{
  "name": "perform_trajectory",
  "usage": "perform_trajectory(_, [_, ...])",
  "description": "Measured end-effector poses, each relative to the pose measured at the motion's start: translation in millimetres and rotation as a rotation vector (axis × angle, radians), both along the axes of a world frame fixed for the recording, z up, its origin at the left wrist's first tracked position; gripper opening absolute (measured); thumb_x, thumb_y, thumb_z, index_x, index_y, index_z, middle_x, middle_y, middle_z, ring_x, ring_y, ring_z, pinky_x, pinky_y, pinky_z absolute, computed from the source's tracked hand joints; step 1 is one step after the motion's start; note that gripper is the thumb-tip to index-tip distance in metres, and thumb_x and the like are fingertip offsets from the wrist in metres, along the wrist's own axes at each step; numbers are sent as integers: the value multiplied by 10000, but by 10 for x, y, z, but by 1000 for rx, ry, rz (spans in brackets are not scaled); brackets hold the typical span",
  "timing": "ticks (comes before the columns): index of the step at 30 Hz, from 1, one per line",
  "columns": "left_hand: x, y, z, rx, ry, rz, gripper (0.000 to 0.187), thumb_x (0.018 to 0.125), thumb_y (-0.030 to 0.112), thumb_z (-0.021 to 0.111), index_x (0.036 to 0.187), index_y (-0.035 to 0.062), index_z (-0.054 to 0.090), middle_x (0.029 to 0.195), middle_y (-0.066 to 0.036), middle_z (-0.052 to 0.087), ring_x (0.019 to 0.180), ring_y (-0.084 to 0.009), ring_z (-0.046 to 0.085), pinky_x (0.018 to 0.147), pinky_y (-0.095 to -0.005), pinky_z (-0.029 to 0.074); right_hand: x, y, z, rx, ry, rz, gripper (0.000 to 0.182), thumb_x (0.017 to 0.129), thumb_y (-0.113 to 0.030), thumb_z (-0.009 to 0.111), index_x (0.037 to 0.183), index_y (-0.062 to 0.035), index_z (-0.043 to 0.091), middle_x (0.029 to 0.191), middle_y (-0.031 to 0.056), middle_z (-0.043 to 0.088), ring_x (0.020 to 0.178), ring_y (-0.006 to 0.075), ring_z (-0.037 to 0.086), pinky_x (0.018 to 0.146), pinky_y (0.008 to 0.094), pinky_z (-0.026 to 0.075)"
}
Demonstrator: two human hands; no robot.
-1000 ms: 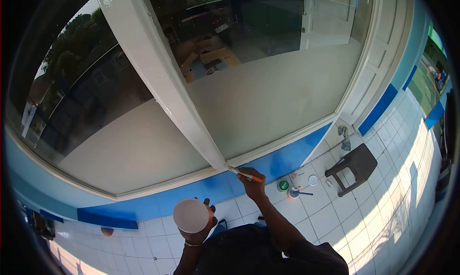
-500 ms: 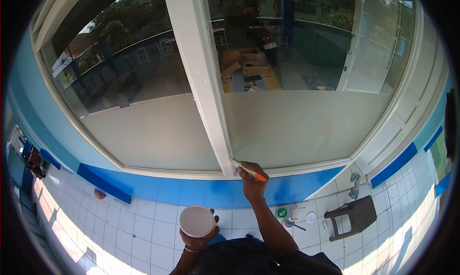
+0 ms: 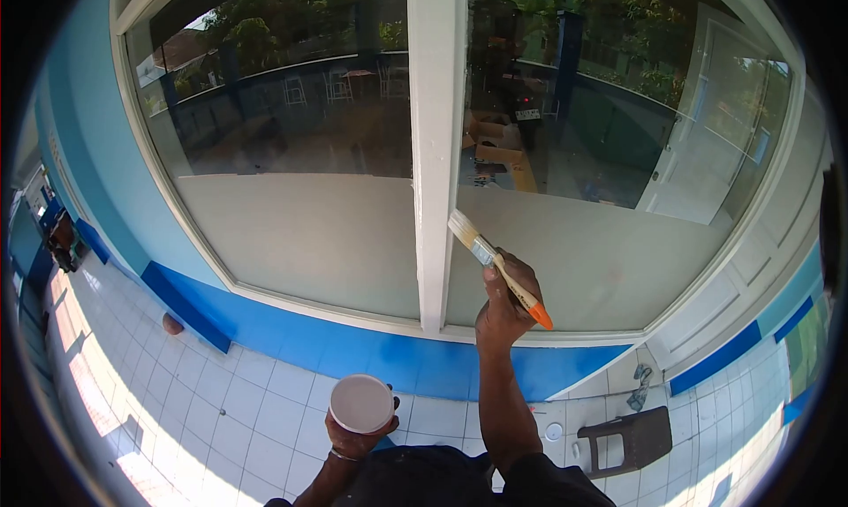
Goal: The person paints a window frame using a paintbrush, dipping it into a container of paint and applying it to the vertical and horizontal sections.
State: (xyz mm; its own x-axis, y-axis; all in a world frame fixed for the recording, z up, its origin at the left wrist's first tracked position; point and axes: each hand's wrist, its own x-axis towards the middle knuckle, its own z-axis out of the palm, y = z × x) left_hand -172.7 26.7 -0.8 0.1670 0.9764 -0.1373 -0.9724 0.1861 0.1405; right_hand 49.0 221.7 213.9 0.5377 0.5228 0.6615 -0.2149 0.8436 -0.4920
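My right hand (image 3: 505, 304) grips a paintbrush (image 3: 484, 253) with a pale wooden handle and orange end. Its white-coated bristles point up and left, at the right edge of the white window post (image 3: 435, 145); whether they touch it I cannot tell. Low in the view, my left hand (image 3: 358, 438) holds a round white tub (image 3: 361, 404) from below, its pale top facing up. Frosted lower panes (image 3: 309, 233) flank the post, with dark reflecting glass above. The white bottom frame (image 3: 367, 318) runs beneath them.
A blue wall band (image 3: 300, 339) lies under the window. On the white tiled floor (image 3: 256, 419) are a dark stool (image 3: 627, 442) on its side, a small white lid (image 3: 554, 432), a grey cloth (image 3: 639, 388) and a round brown object (image 3: 172, 324). A panelled door stands at right.
My right hand and the brush have moved up from the base of the post. The view has shifted, so the post stands more upright and further right. The tub remains in my left hand.
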Motion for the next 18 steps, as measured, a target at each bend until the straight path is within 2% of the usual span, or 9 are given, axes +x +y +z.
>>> perform_trajectory(1, [-9, -10, -24, -3, 5, -2, 722, 961, 695, 500, 1482, 197, 550, 1534, -240, 532, 1336, -484, 515, 956, -615, 490, -6, 34, -30, 22, 13, 1, 142, 933, 15, 784, 1071, 3, 749, 1106, 166, 770, 878, 143, 680, 727, 285, 545])
perform_trajectory(3, [3, -40, -41, 131, 786, 35, 731, 952, 696, 517, 1487, 198, 547, 1533, -239, 534, 1333, -484, 517, 954, -604, 493, -17, 89, -179, 1, 27, 21, 158, 936, -6, 792, 1086, 8, 745, 1129, 170, 769, 900, 149, 683, 738, 289, 546])
perform_trajectory(5, [2, -23, -37, 137, 797, 31, 734, 945, 693, 534, 1485, 196, 547, 1525, -237, 543, 1323, -485, 527, 946, -597, 498, -38, 148, -456, -73, 31, 62, 185, 937, -19, 799, 1109, 18, 741, 1151, 172, 767, 921, 155, 688, 761, 284, 551])
perform_trajectory(7, [-1, -12, -44, 45, 226, 3, 731, 941, 688, 548, 1477, 191, 549, 1512, -234, 557, 1308, -489, 541, 932, -592, 505, -34, 107, -749, -188, 22, 52, 207, 938, -18, 795, 1131, 33, 739, 1145, 168, 767, 926, 165, 693, 787, 288, 562])
perform_trajectory(8, [-2, -10, -45, 13, 39, -6, 730, 939, 686, 554, 1473, 188, 550, 1506, -233, 563, 1302, -490, 548, 925, -590, 509, -31, 63, -900, -248, 16, 50, 218, 938, -17, 794, 1142, 40, 738, 1141, 166, 768, 928, 170, 695, 799, 290, 567])
perform_trajectory(9, [0, -14, -40, 21, 46, -4, 730, 938, 687, 557, 1469, 186, 551, 1500, -231, 568, 1298, -491, 551, 917, -587, 513, -42, 22, -1034, -278, 9, 6, 216, 935, 2, 783, 1142, 53, 748, 1110, 150, 767, 917, 177, 703, 819, 295, 584])
perform_trajectory(11, [11, -54, -72, 75, 393, 44, 739, 931, 690, 568, 1470, 185, 548, 1492, -230, 573, 1297, -492, 552, 902, -584, 518, -20, -76, -1328, -385, 2, 26, 211, 931, 4, 786, 1132, 59, 753, 1085, 137, 766, 911, 174, 706, 814, 297, 591])
perform_trajectory(14, [60, -82, -10, 179, 1161, 111, 762, 919, 694, 588, 1485, 187, 538, 1493, -228, 568, 1307, -491, 541, 886, -581, 522, 3, -167, -1789, -479, 5, 53, 206, 924, 16, 792, 1122, 61, 759, 1039, 117, 766, 895, 161, 708, 785, 288, 601])
perform_trajectory(18, [39, -103, 58, 190, 1317, 53, 771, 913, 690, 595, 1493, 186, 529, 1493, -227, 562, 1307, -493, 537, 874, -579, 522, 88, -326, -2164, -615, -89, 53, 185, 904, 54, 789, 1087, 52, 767, 1042, 122, 780, 928, 166, 733, 819, 295, 618])
